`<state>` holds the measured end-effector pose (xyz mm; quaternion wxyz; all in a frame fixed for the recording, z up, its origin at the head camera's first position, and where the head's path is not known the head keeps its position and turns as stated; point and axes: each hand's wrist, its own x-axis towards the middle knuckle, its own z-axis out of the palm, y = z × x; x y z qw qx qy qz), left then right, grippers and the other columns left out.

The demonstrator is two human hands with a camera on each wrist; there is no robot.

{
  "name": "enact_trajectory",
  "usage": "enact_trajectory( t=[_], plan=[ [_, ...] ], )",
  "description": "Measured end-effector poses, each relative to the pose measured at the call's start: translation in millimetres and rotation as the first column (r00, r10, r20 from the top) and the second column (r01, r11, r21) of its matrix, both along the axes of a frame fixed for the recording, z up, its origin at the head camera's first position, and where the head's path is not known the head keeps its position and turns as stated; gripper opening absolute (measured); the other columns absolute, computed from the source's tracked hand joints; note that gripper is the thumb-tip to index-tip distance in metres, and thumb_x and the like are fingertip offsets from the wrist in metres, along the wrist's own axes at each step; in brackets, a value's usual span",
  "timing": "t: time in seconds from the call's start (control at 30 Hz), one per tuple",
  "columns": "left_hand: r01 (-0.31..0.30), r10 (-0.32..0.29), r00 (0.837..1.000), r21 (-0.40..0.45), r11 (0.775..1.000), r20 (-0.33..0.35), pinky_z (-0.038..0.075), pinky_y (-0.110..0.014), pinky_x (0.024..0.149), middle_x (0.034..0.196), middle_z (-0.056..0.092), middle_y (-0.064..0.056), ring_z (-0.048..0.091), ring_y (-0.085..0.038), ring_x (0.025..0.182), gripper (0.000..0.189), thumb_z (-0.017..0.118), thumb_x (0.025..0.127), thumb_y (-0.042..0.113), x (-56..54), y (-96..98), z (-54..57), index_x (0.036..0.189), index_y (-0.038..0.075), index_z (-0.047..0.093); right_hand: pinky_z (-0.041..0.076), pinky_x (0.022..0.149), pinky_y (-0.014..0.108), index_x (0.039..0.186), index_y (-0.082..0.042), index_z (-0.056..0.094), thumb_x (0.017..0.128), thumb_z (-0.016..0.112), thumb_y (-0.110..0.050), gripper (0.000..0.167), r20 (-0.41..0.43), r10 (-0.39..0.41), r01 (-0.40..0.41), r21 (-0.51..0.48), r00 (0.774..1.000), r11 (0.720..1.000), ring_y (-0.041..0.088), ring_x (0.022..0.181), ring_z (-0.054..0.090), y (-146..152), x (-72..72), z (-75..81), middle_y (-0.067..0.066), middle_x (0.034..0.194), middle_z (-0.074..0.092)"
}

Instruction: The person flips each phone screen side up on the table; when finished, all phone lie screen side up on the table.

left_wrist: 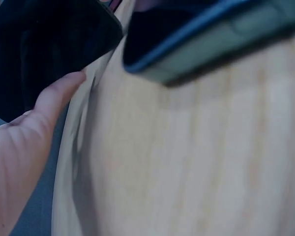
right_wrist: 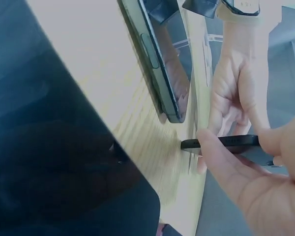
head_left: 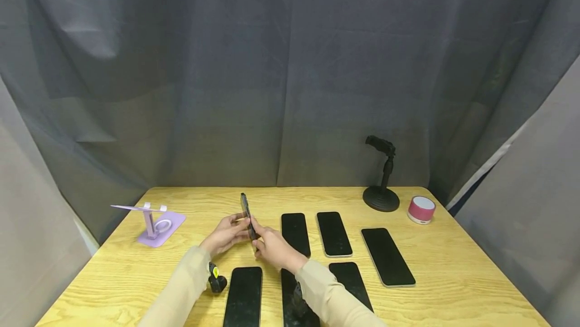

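A dark smartphone (head_left: 245,205) is held up edge-on above the table, between both hands. My right hand (head_left: 277,247) pinches its lower part, with the thumb and fingers on opposite faces in the right wrist view. From the other side, my left hand (head_left: 228,235) grips it, its thumb lying along the phone (left_wrist: 54,49) in the left wrist view. Below the left hand lies a black-screened phone (head_left: 243,294). Under the right forearm is another phone (head_left: 294,304), partly hidden by the sleeve.
More phones lie face up to the right, including one behind the right hand (head_left: 295,231) and a far-right one (head_left: 388,257). A purple folding stand (head_left: 149,224) is at left. A black round-based holder (head_left: 381,198) and a pink-and-white cylinder (head_left: 421,211) stand back right.
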<state>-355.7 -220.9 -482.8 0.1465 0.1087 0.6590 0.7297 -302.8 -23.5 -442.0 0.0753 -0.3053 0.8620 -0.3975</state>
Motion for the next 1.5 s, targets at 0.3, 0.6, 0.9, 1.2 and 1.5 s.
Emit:
enact_trajectory(
  t=[0.3, 0.6, 0.9, 1.2, 1.5],
  plan=[
    [-0.081, 0.081, 0.997, 0.003, 0.997, 0.003, 0.054, -0.03, 0.09, 0.13, 0.051, -0.029, 0.065, -0.021, 0.105, 0.066, 0.059, 0.094, 0.004, 2.0, -4.5, -8.4, 0.146, -0.006, 0.019, 0.045, 0.06, 0.017, 0.153, -0.004, 0.014, 0.097, 0.051, -0.001, 0.066, -0.081, -0.021, 0.027, 0.079, 0.996, 0.996, 0.011, 0.075, 0.062, -3.1, 0.9, 1.3, 0.025, 0.129, 0.054],
    [-0.209, 0.209, 0.978, -0.028, 0.977, -0.005, 0.057, -0.032, 0.084, 0.079, 0.052, 0.005, 0.065, -0.01, 0.087, 0.048, 0.064, 0.089, -0.002, 1.8, -7.9, -13.2, 0.129, -0.016, 0.04, 0.043, 0.047, 0.016, 0.153, -0.002, 0.01, 0.097, 0.048, 0.005, 0.068, -0.018, -0.028, 0.028, 0.019, 0.999, 0.999, 0.015, 0.071, 0.071, 0.5, 2.1, -2.9, 0.022, 0.108, 0.067],
    [-0.315, 0.318, 0.948, -0.163, 0.935, -0.009, 0.058, -0.037, 0.082, 0.121, 0.055, -0.032, 0.066, -0.028, 0.099, 0.056, 0.068, 0.087, 0.001, 3.4, -2.8, -8.8, 0.133, -0.016, 0.04, 0.032, 0.044, 0.019, 0.15, 0.007, 0.012, 0.083, 0.07, 0.001, 0.088, -0.059, -0.095, 0.102, 0.13, 0.994, 0.986, 0.008, 0.046, 0.041, -1.7, -2.0, -6.6, 0.009, 0.075, 0.067],
    [-0.347, 0.362, 0.932, -0.294, 0.891, -0.004, 0.059, -0.035, 0.075, 0.128, 0.052, -0.036, 0.065, -0.03, 0.102, 0.055, 0.072, 0.084, 0.004, 9.1, -1.7, -7.2, 0.128, -0.016, 0.045, 0.049, 0.046, 0.022, 0.143, 0.012, 0.032, 0.071, 0.079, 0.007, 0.086, 0.077, -0.253, 0.245, 0.099, 0.964, 0.964, 0.013, 0.048, 0.062, -13.4, -5.4, -13.7, 0.022, 0.092, 0.07],
    [-0.324, 0.34, 0.94, -0.367, 0.872, -0.021, 0.059, -0.034, 0.076, 0.132, 0.047, -0.036, 0.061, -0.038, 0.11, 0.059, 0.071, 0.086, 0.01, 10.7, -2.7, -5.2, 0.131, -0.016, 0.043, 0.052, 0.057, 0.024, 0.142, 0.013, 0.033, 0.074, 0.079, 0.0, 0.084, 0.116, -0.268, 0.253, 0.125, 0.957, 0.959, 0.015, 0.05, 0.064, -12.9, -7.0, -12.7, 0.003, 0.055, 0.065]
  ],
)
